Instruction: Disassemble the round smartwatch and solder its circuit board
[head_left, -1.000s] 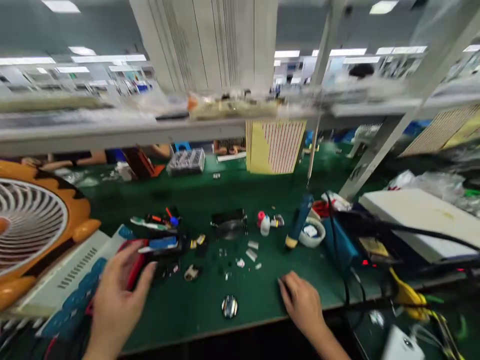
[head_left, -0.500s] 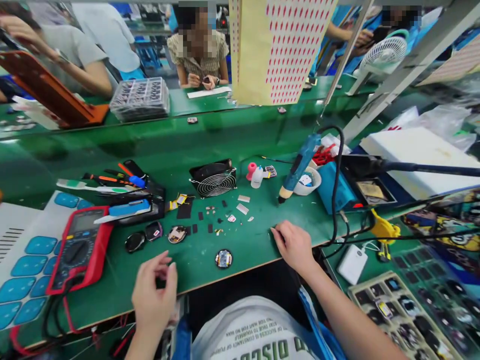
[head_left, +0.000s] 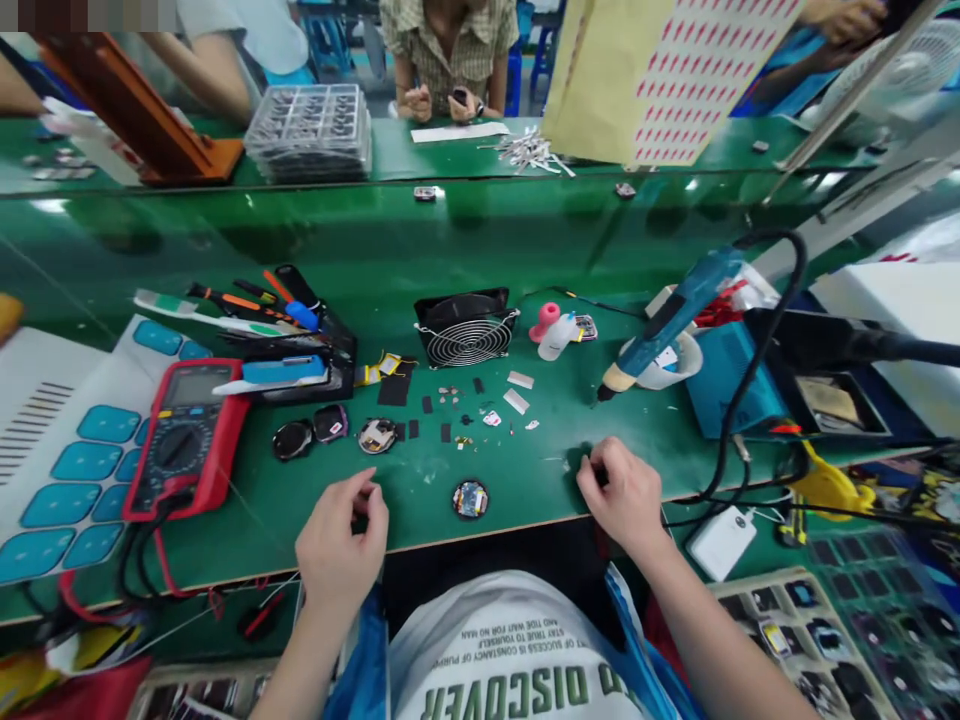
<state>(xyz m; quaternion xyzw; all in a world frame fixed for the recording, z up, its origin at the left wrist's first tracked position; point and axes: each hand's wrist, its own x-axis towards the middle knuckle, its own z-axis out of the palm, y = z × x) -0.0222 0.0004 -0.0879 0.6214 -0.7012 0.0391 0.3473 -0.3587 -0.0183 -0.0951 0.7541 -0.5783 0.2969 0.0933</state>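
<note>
My left hand (head_left: 345, 535) rests at the front edge of the green bench, fingers loosely bent and thumb apart, with nothing in it. To the right, my right hand (head_left: 624, 495) rests on the bench edge with its fingers curled in; I see nothing in it. A small round device with its inner parts exposed (head_left: 470, 498) lies between the hands, touched by neither. Just beyond my left hand is a second opened round device (head_left: 377, 436). Several tiny loose parts, including a white piece (head_left: 492, 419) and two pale strips (head_left: 516, 402), are spread behind.
A red multimeter (head_left: 187, 440) and a tool holder (head_left: 337, 350) stand left. A fan with a wire guard (head_left: 469, 335) sits at the back. On the right, a blue electric screwdriver (head_left: 667, 325) hangs over a white cup (head_left: 679, 365). A co-worker (head_left: 450, 60) sits opposite.
The head view has tilted down and shifted left, so the bench appears higher and further right. My left hand's fingers have drawn closer together. The round devices lie where they were.
</note>
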